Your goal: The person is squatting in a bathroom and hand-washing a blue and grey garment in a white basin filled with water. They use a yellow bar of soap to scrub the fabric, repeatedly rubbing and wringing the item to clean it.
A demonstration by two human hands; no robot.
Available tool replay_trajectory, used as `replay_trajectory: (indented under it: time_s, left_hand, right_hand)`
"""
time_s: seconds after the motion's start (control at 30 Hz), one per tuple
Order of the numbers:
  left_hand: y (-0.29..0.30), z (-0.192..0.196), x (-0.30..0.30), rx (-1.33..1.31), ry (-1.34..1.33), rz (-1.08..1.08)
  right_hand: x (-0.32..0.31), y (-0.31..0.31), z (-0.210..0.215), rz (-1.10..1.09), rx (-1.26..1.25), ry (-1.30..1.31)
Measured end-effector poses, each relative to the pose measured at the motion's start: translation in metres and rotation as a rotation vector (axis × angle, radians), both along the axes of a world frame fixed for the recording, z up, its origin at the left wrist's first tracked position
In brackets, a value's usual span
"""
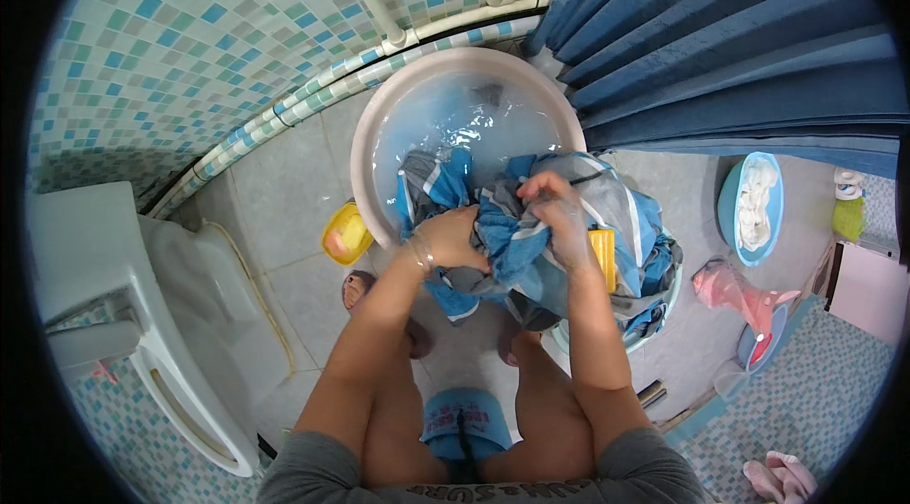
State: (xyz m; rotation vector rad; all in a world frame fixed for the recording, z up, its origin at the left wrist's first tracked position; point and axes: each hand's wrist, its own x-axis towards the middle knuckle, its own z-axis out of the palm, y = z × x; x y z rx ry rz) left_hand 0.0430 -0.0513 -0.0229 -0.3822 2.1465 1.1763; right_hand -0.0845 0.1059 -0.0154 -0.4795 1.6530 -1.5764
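Observation:
A large blue, grey and white striped cloth is bunched over the near rim of a big pale pink basin of cloudy bluish water. My left hand is closed on a wet fold of it, a clear bangle at the wrist. Beside it on the right, my right hand has curled fingers gripping the bunched fabric, slightly blurred. More of the cloth spills right into a pale tub, mostly covered. Close to my right wrist, a yellow block-like object rests on the cloth.
A yellow dish holding a pale bar stands left of the basin. At right are a blue basin with white cloth and a pink plastic bag. A blue curtain hangs far right; a white ceramic fixture stands left.

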Motion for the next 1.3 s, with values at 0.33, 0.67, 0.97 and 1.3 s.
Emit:
replay_trajectory:
  time_s: [0.33, 0.67, 0.97, 1.3]
  left_hand:
    - [0.049, 0.015, -0.012, -0.086, 1.006, 0.703]
    - [0.04, 0.017, -0.042, -0.014, 0.889, 0.632]
    - [0.03, 0.006, -0.047, -0.28, 0.821, 0.89]
    - [0.045, 0.009, -0.042, -0.211, 0.789, 0.799]
  right_hand:
    - [0.017, -0.014, -0.026, -0.464, 0.085, -0.894]
    - [0.024, -0.011, -0.031, -0.55, -0.05, -0.728]
    - [0.044, -0.03, 0.004, -0.639, -0.117, -0.617]
    - [0.049, -0.022, -0.016, -0.516, -0.023, -0.426]
